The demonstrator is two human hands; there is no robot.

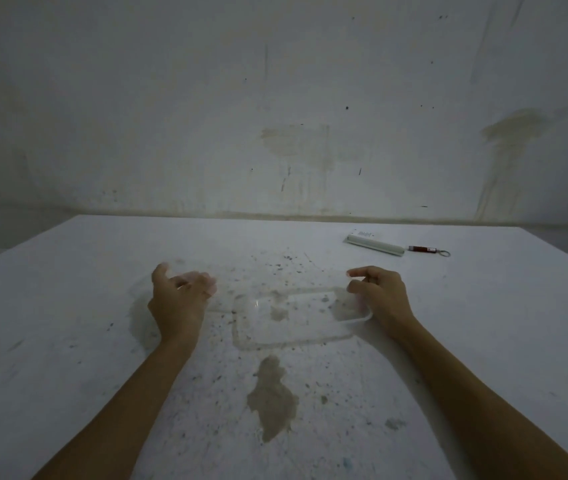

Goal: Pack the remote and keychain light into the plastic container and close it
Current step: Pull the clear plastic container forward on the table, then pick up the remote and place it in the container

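Note:
A clear plastic container (293, 315) lies on the white table (68, 306) in front of me. My right hand (379, 292) grips its right end, thumb and fingers pinched over the rim. My left hand (180, 299) hovers to the container's left, blurred, with its fingers curled around a faint transparent lid (220, 308) whose outline is hard to make out. The white remote (374, 244) lies at the far right of the table. The red keychain light (426, 250), with a metal ring, lies touching the remote's right end.
The tabletop is speckled with dark spots and carries a brownish stain (272, 396) near me. A stained wall (275, 116) stands right behind the table's far edge.

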